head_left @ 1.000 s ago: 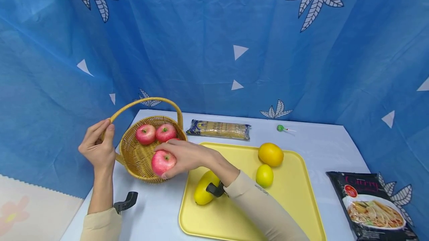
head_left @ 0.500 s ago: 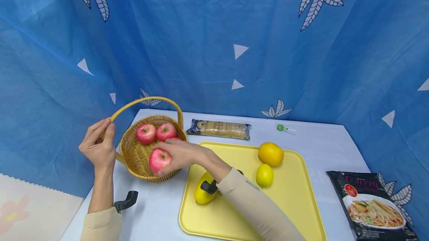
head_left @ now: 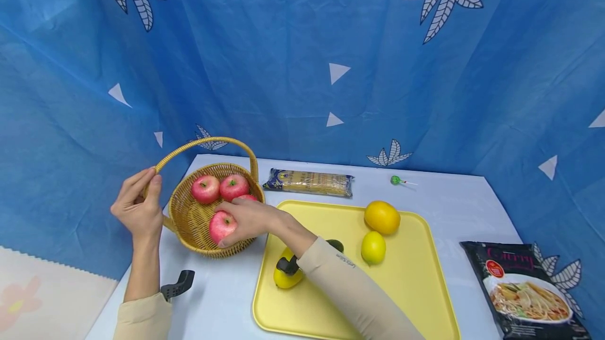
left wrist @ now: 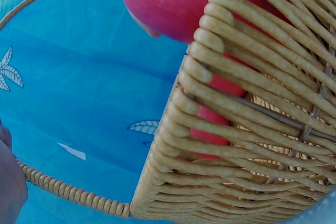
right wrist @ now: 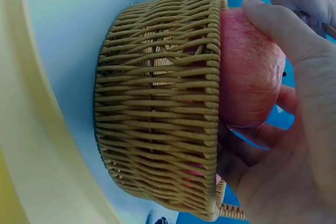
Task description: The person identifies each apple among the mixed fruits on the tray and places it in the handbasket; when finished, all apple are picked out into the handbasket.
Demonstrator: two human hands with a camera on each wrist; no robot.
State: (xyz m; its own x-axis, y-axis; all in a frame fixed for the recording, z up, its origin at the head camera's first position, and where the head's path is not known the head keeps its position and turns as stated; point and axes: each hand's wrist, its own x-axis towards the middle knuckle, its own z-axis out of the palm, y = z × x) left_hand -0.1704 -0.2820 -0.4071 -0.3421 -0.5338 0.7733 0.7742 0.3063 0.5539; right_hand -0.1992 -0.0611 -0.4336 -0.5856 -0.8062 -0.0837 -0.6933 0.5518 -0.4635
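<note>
A wicker basket (head_left: 198, 227) with a tall arched handle stands at the left of the table. My left hand (head_left: 139, 201) pinches the handle's left side. With thumb and fingers around a red apple (head_left: 221, 226), my right hand (head_left: 252, 220) holds it at the basket's near right rim. In the right wrist view this apple (right wrist: 249, 69) sits at rim level between thumb and fingers. Two more apples, one at the back left (head_left: 205, 189) and one beside it (head_left: 234, 187), lie inside the basket. Part of another apple (head_left: 248, 197) shows behind my right hand.
A yellow tray (head_left: 406, 287) carries an orange-yellow fruit (head_left: 382, 217), a lemon (head_left: 373, 248), another yellow fruit (head_left: 285, 276) and a dark green thing (head_left: 336, 245), partly hidden by my right arm. Behind it lie a pasta packet (head_left: 309, 182) and a green lollipop (head_left: 396, 180); a black noodle bag (head_left: 524, 290) lies right.
My right hand has moved slightly left with the apple, further over the basket. More of the dark green thing on the tray now shows. The left hand stays on the handle.
</note>
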